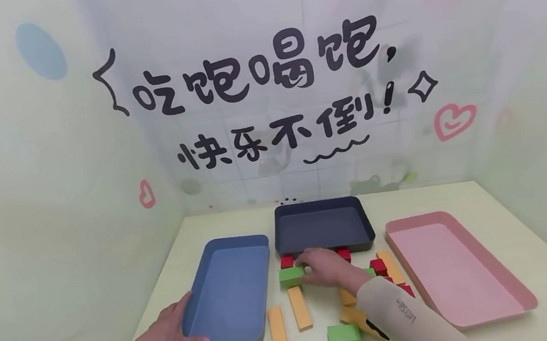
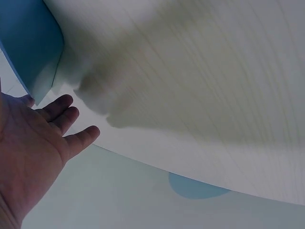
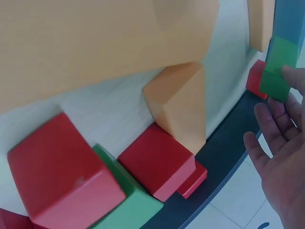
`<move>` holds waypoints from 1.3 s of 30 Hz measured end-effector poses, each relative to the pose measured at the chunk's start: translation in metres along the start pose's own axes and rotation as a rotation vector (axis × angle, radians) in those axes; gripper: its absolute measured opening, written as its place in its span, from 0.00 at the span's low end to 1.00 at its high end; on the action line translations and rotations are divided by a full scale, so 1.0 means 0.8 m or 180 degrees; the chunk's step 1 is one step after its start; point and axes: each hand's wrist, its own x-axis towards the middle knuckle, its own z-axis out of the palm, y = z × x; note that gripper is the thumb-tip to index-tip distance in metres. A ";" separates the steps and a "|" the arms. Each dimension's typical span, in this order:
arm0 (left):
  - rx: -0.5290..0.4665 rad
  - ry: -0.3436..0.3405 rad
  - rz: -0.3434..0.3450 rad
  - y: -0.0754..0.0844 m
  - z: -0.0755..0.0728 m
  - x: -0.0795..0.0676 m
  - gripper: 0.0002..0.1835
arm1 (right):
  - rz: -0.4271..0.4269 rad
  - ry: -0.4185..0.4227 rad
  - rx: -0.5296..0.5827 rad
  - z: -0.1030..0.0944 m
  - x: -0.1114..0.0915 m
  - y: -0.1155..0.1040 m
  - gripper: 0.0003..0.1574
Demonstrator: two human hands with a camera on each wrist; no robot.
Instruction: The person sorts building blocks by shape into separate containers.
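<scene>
A green block (image 1: 292, 277) lies in front of the dark navy tray (image 1: 325, 252). My right hand (image 1: 327, 268) pinches it between thumb and fingers; in the right wrist view the thumb meets one side of that green block (image 3: 275, 85). Just behind it is a red block (image 1: 286, 262). At the near left corner of the blue tray (image 1: 265, 284), my left hand (image 1: 170, 331) rests against the rim, its thumb along the front edge. Seen in the left wrist view, the left hand's fingers (image 2: 69, 114) are relaxed and extended beside the tray's corner.
Two yellow planks (image 1: 278, 332) lie right of the blue tray. Another green block (image 1: 344, 337) sits near the front. Under and beyond the right forearm are several yellow, red (image 1: 378, 266) and green blocks, partly hidden. A pink tray (image 1: 459, 267) stands at the right.
</scene>
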 end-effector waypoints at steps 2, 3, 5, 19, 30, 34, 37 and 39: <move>0.0013 0.0007 0.0001 -0.002 0.001 -0.001 0.65 | -0.0048 0.0045 0.0010 -0.002 -0.001 -0.004 0.21; 0.0021 0.0019 0.0005 -0.002 0.002 -0.001 0.65 | -0.0065 0.0068 0.0028 -0.003 -0.001 -0.006 0.21; 0.0016 0.0037 0.0017 -0.004 0.003 -0.001 0.65 | -0.0103 0.0129 0.0080 -0.004 -0.001 -0.009 0.21; -0.0146 0.0017 0.0044 -0.009 0.007 -0.001 0.64 | 0.0055 0.0496 0.0687 0.004 0.015 -0.042 0.20; -0.0146 0.0046 0.0072 -0.005 0.011 0.003 0.64 | -0.0113 0.0774 0.0397 0.018 0.039 -0.077 0.17; -0.0117 0.0051 0.0036 -0.004 0.009 0.001 0.65 | -0.0118 0.0708 0.0258 0.029 0.049 -0.100 0.18; -0.0091 0.0074 0.0042 -0.004 0.007 0.000 0.65 | -0.0150 0.0659 0.0145 0.038 0.058 -0.118 0.17; -0.0088 0.0080 0.0042 -0.005 0.007 -0.002 0.65 | -0.0158 0.0621 0.0051 0.045 0.064 -0.130 0.17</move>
